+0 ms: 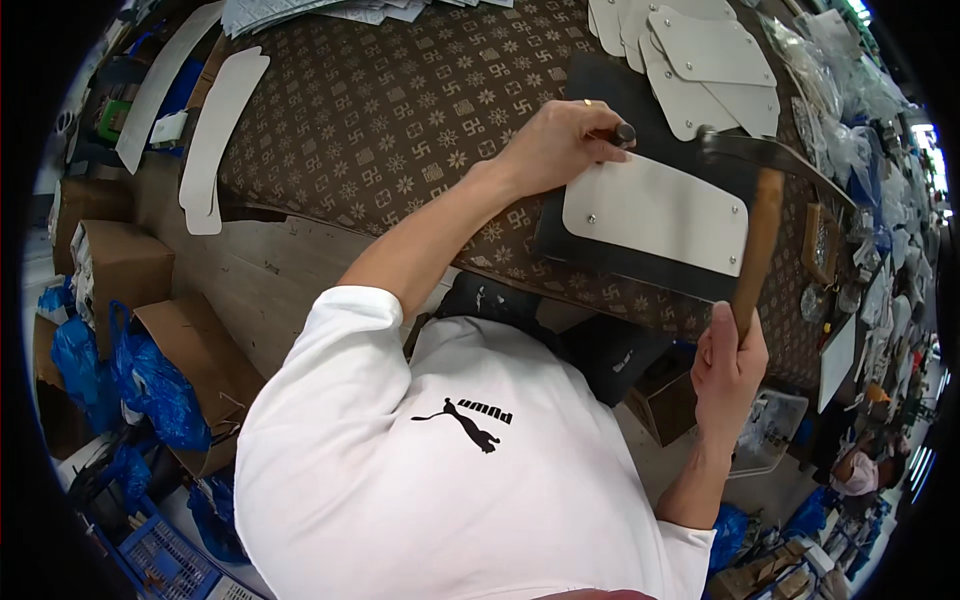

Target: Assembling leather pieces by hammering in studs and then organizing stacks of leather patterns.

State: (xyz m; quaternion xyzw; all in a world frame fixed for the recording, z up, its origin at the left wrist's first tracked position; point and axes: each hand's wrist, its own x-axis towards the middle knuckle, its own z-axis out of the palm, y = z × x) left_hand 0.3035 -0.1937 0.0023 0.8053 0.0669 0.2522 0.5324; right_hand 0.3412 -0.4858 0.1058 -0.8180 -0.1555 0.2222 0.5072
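Note:
A white panel [660,215] with rounded corners and small metal rivets lies on a black mat [615,95]. My left hand [550,148] rests at the panel's far left corner. Its fingers pinch a short dark metal punch [625,134], whose lower end is hidden by the fingers. In my right hand [728,362] is a hammer [762,235], gripped near the end of its wooden handle. The hammer's head is raised over the mat's right side, apart from the punch and slightly blurred.
Several loose white panels [710,48] are piled beyond the mat on the brown patterned tabletop [400,110]. Long white strips [222,130] hang over its left edge. Bagged parts crowd the right. Cardboard boxes [120,262] and blue bags stand on the floor at left. Another person sits far right.

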